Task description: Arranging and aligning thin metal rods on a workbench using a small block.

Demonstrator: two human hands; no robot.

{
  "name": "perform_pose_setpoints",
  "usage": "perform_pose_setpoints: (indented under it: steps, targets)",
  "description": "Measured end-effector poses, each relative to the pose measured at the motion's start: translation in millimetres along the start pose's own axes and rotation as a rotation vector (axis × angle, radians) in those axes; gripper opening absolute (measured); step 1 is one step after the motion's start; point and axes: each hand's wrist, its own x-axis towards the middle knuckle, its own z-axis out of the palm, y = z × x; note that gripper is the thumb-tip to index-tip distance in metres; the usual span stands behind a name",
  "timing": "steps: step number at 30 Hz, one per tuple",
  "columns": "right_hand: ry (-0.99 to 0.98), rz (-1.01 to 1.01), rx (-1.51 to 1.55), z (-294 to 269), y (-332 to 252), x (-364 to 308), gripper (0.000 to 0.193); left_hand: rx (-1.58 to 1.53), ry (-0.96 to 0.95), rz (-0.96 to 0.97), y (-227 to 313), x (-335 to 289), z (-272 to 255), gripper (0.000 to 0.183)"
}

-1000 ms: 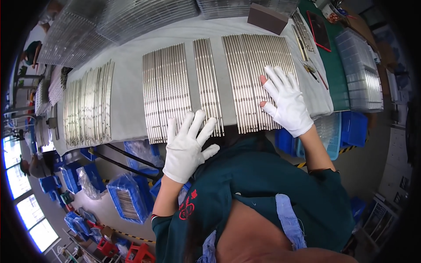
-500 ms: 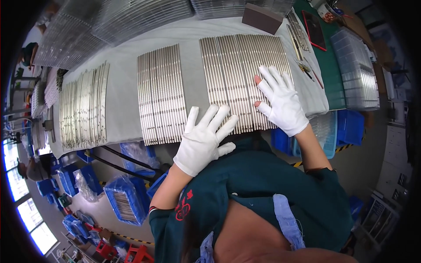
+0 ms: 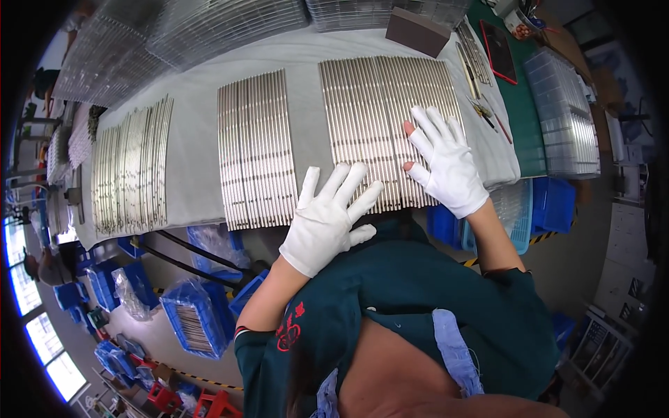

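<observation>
Slim silvery metal rods lie side by side in three groups on a pale cloth. Both my hands wear white gloves and lie at the widest rod group (image 3: 380, 97), on the right. My left hand (image 3: 324, 226) has its fingers spread over that group's near left corner. On the group's right part rests my right hand (image 3: 449, 167), fingers apart, with the thumb tip and one fingertip bare. Neither hand grips anything. A narrower rod group (image 3: 256, 146) lies left of my left hand, and a more uneven rod group (image 3: 132, 167) lies farther left.
Stacked clear plastic trays (image 3: 223, 31) line the far side of the cloth (image 3: 191, 146), beside a dark brown block (image 3: 418, 31). Thin tools (image 3: 484, 111) and a red-edged tablet-like device (image 3: 498, 50) lie right. Clear boxes (image 3: 561, 111) stand beyond. Blue bins (image 3: 195, 317) are on the floor.
My left hand has shifted very slightly right, fingers still spread. My right hand stays in nearly the same place. A seam in the left part of the widest rod group shows less.
</observation>
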Motion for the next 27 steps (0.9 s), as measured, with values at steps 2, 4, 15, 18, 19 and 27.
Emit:
perform_pose_setpoints:
  steps: [2, 4, 15, 18, 19, 27]
  targets:
    - [-0.082, 0.022, 0.015, -3.3, -0.5, 0.4, 0.065, 0.011, 0.006, -0.012, -0.4, -0.8, 0.9, 0.074]
    - [-0.092, 0.024, 0.014, -5.5, -1.3, 1.3, 0.065, 0.017, 0.01, -0.022, -1.7, -3.0, 0.7, 0.073]
    - [-0.108, 0.039, 0.029, -4.0, 0.2, -0.4, 0.066, 0.161, -0.018, -0.194, -12.2, -36.6, -18.1, 0.071]
    - [-0.116, 0.05, 0.01, -3.6, 0.6, -0.8, 0.066, 0.182, -0.015, -0.213, -13.8, -41.4, -20.3, 0.072]
    - [-0.116, 0.05, 0.011, -3.2, 0.4, -0.9, 0.066, 0.17, -0.028, -0.218, -13.3, -40.5, -21.1, 0.073]
    - [-0.087, 0.038, 0.028, -3.1, -1.6, -0.3, 0.065, 0.091, -0.04, -0.1, -4.4, -19.9, -6.9, 0.075]
